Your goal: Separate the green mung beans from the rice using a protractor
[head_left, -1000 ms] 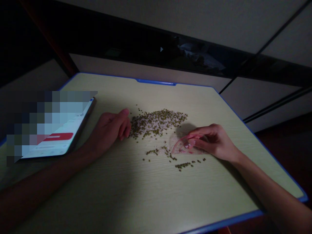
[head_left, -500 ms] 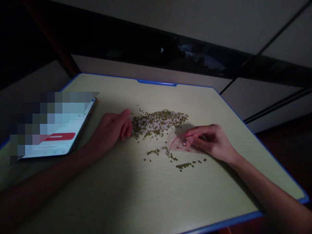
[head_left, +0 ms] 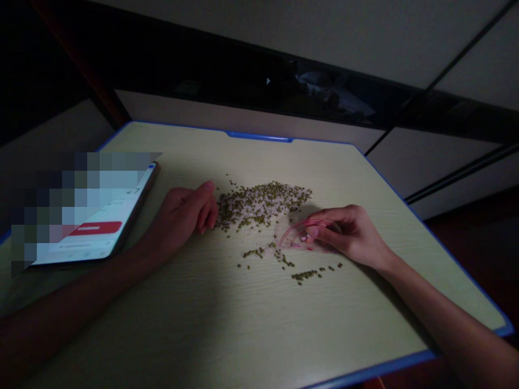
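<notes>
A pile of small green beans [head_left: 259, 205], like mung beans, mixed with pale grains, lies mid-table. My left hand [head_left: 188, 213] rests at the pile's left edge, fingers curled in and thumb on top; whatever may be inside is hidden. To the right of the pile, my right hand [head_left: 351, 235] pinches a small clear plastic bag [head_left: 294, 237] with a curved pink edge between thumb and fingers. Part of the bag is behind the fingers. Loose beans [head_left: 306, 275] form a short row in front of it, and others trail nearby.
A tablet or phone [head_left: 97, 228] with a lit, partly blurred screen stands at the left of the table. The pale wood-look table [head_left: 243, 335] has a blue edge. Behind it are light cabinet fronts [head_left: 441, 162] and a dark glossy band [head_left: 227, 75].
The view has shifted very slightly. Both hands, the bag and the beans keep practically the same places.
</notes>
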A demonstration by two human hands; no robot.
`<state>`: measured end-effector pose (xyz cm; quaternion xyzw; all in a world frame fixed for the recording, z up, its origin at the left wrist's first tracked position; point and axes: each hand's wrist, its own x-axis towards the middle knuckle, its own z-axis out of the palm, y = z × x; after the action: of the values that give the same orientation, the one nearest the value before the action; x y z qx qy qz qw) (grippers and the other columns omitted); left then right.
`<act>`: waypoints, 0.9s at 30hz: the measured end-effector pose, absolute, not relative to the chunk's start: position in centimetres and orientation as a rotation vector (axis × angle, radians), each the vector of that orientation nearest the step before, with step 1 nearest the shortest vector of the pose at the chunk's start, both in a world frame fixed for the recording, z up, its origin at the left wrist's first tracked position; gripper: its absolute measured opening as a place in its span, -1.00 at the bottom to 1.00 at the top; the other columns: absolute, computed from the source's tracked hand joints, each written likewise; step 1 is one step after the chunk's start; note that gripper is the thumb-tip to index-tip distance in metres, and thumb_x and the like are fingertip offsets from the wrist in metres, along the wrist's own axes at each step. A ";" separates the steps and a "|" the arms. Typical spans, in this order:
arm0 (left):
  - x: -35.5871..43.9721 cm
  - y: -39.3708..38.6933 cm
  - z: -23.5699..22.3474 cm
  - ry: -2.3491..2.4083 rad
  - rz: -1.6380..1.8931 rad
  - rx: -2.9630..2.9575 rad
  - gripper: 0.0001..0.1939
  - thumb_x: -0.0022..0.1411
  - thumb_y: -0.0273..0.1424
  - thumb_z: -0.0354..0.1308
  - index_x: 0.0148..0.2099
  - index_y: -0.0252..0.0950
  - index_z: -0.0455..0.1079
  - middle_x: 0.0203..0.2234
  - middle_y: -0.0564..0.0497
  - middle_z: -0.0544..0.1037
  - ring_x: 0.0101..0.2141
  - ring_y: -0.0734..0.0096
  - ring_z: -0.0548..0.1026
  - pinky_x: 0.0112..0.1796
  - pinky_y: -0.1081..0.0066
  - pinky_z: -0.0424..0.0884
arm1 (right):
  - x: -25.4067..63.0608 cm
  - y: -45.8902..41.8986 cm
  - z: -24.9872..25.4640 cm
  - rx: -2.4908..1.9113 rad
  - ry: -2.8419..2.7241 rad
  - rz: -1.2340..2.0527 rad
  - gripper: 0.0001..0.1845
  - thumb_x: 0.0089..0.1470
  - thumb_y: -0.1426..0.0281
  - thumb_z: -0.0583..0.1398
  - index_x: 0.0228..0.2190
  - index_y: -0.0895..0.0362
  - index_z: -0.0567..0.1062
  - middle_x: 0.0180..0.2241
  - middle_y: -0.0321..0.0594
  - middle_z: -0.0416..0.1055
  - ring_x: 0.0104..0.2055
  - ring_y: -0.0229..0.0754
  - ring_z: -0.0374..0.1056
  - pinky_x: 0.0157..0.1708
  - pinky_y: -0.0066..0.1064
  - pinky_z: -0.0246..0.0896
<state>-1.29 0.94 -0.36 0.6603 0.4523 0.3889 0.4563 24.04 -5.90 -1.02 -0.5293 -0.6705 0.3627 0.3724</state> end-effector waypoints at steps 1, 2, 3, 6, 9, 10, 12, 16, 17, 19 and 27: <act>-1.3 0.9 -0.4 1.120 0.957 1.623 -0.48 0.17 -0.34 -0.12 -0.82 -0.24 0.05 -0.86 0.11 0.24 -0.77 0.57 0.18 -0.65 0.45 0.11 | 24.2 -5.9 -1.0 -1.350 -1.734 0.932 -0.87 -0.09 0.41 0.23 -0.51 0.21 0.57 -0.57 -0.20 0.48 -0.61 -0.35 0.21 -0.67 -0.50 0.06; -1.3 0.9 -0.4 1.121 0.957 1.622 -0.48 0.17 -0.34 -0.11 -0.82 -0.24 0.05 -0.86 0.11 0.24 -0.77 0.57 0.17 -0.65 0.45 0.10 | 24.3 -5.9 -0.9 -1.343 -1.752 0.943 -0.87 -0.07 0.41 0.23 -0.50 0.21 0.58 -0.58 -0.20 0.48 -0.61 -0.35 0.22 -0.66 -0.49 0.06; -1.3 0.9 -0.3 1.120 0.960 1.623 -0.48 0.17 -0.34 -0.11 -0.82 -0.24 0.05 -0.86 0.11 0.24 -0.77 0.57 0.17 -0.65 0.45 0.10 | 24.4 -5.9 -0.8 -1.334 -1.773 0.957 -0.86 -0.06 0.41 0.22 -0.51 0.20 0.58 -0.60 -0.20 0.47 -0.61 -0.34 0.23 -0.66 -0.49 0.07; -1.3 0.9 -0.3 1.119 0.956 1.627 -0.48 0.17 -0.33 -0.12 -0.82 -0.25 0.05 -0.85 0.11 0.25 -0.77 0.57 0.18 -0.64 0.45 0.11 | 24.7 -6.0 -0.6 -1.309 -1.810 0.983 -0.85 -0.04 0.41 0.21 -0.52 0.19 0.58 -0.60 -0.20 0.47 -0.58 -0.32 0.26 -0.64 -0.48 0.08; -1.2 0.9 -0.3 1.126 0.950 1.627 -0.48 0.17 -0.35 -0.12 -0.82 -0.25 0.05 -0.85 0.11 0.24 -0.77 0.57 0.18 -0.64 0.45 0.11 | 24.6 -6.0 -0.6 -1.326 -1.773 0.969 -0.88 -0.05 0.44 0.21 -0.49 0.19 0.58 -0.60 -0.22 0.47 -0.61 -0.35 0.23 -0.68 -0.51 0.03; -1.2 0.9 -0.3 1.127 0.950 1.627 -0.49 0.17 -0.35 -0.12 -0.82 -0.25 0.04 -0.86 0.11 0.24 -0.77 0.58 0.18 -0.64 0.45 0.11 | 24.5 -5.9 -0.7 -1.336 -1.755 0.966 -0.89 -0.06 0.44 0.22 -0.48 0.19 0.57 -0.59 -0.23 0.47 -0.63 -0.37 0.20 -0.70 -0.51 0.00; -1.2 0.9 -0.2 1.126 0.951 1.627 -0.49 0.17 -0.35 -0.12 -0.82 -0.24 0.04 -0.86 0.11 0.24 -0.77 0.58 0.18 -0.65 0.45 0.10 | 24.4 -5.9 -0.8 -1.340 -1.739 0.974 -0.88 -0.07 0.43 0.22 -0.49 0.21 0.57 -0.59 -0.23 0.46 -0.65 -0.39 0.16 -0.72 -0.52 -0.04; -1.3 0.9 -0.3 1.114 0.956 1.636 -0.49 0.17 -0.36 -0.13 -0.82 -0.24 0.05 -0.86 0.11 0.24 -0.77 0.58 0.18 -0.64 0.45 0.11 | 24.4 -6.0 -0.9 -1.338 -1.781 1.012 -0.83 -0.03 0.38 0.21 -0.48 0.21 0.57 -0.61 -0.22 0.43 -0.67 -0.39 0.12 -0.73 -0.50 -0.07; -1.3 0.9 -0.3 1.110 0.958 1.638 -0.49 0.17 -0.36 -0.13 -0.82 -0.24 0.05 -0.86 0.11 0.24 -0.77 0.58 0.18 -0.64 0.46 0.11 | 24.5 -6.0 -0.8 -1.342 -1.792 1.010 -0.83 -0.02 0.38 0.20 -0.48 0.21 0.57 -0.61 -0.23 0.43 -0.67 -0.39 0.10 -0.74 -0.50 -0.08; -1.2 1.0 -0.3 1.108 0.961 1.644 -0.49 0.17 -0.36 -0.13 -0.82 -0.24 0.05 -0.86 0.11 0.24 -0.76 0.58 0.19 -0.63 0.45 0.12 | 24.6 -6.1 -0.6 -1.355 -1.804 0.999 -0.83 -0.02 0.38 0.20 -0.48 0.19 0.57 -0.61 -0.23 0.44 -0.67 -0.39 0.11 -0.74 -0.50 -0.08; -1.2 0.9 -0.2 1.122 0.961 1.650 -0.48 0.18 -0.36 -0.13 -0.82 -0.24 0.05 -0.86 0.12 0.24 -0.76 0.59 0.19 -0.62 0.45 0.13 | 24.8 -6.2 -0.5 -1.327 -1.861 1.004 -0.83 -0.02 0.36 0.20 -0.50 0.18 0.58 -0.61 -0.21 0.45 -0.61 -0.33 0.21 -0.66 -0.46 0.01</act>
<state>-1.24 0.87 -0.20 0.6664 0.4531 0.3883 0.4471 24.78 -6.21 -0.53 -0.5043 -0.7068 0.3816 0.3170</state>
